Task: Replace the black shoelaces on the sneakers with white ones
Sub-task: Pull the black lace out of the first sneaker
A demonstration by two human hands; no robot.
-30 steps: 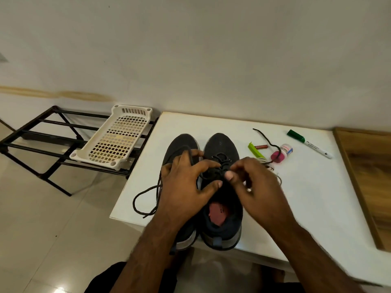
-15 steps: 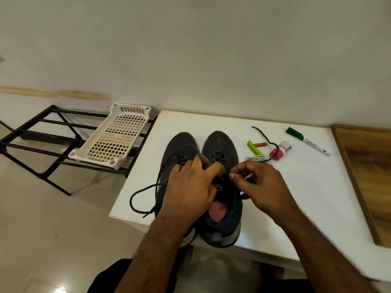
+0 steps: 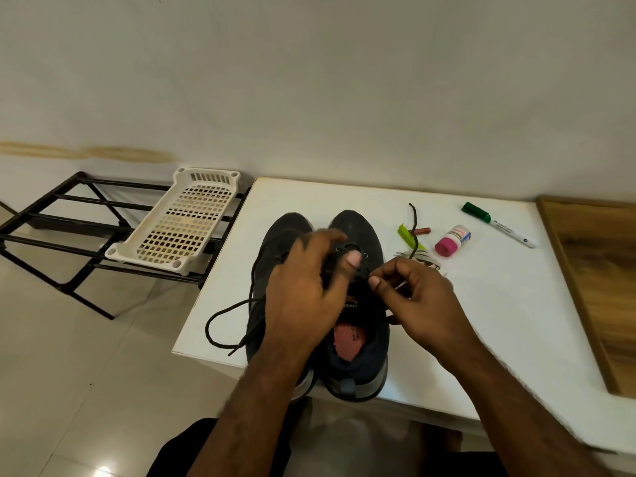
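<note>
Head view: the only print near legible is pale lettering on the tongue of the right sneaker (image 3: 358,232), upside down and too small to read with confidence; the labels on the pink-capped bottle (image 3: 453,240) and the green-capped marker (image 3: 499,224) are blurred. Both hands cover the lacing of the pair, so which eyelets are threaded cannot be made out. The left sneaker (image 3: 280,235) is mostly hidden under the left hand (image 3: 306,290). That hand's fingers curl over the right sneaker's upper eyelets, thumb tip pressed there; whether they grip lace I cannot tell. The right hand (image 3: 418,297) has thumb and forefinger pinched together on a black lace just right of the tongue. The sneakers are dark, with a pink insole, standing side by side on the white tabletop (image 3: 481,304), heels over its near edge. A loose black shoelace (image 3: 223,315) loops left of them. Another black lace end (image 3: 414,223) lies right of the toes, beside a white lace bundle (image 3: 423,257).
</note>
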